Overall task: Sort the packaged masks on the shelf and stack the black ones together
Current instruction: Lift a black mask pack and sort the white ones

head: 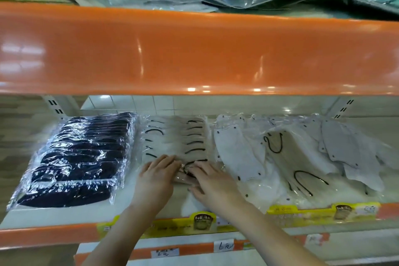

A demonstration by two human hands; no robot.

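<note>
Two hands meet on the middle row of beige packaged masks (pixel 179 147): the left hand (pixel 158 174) and right hand (pixel 212 181) lie on its nearest packet with fingers fairly straight, pressing rather than clenched. The stack of black packaged masks (pixel 75 160) lies at the left of the shelf (pixel 54 235), its long axis running front to back. Loose white packaged masks (pixel 302 153) sprawl to the right.
</note>
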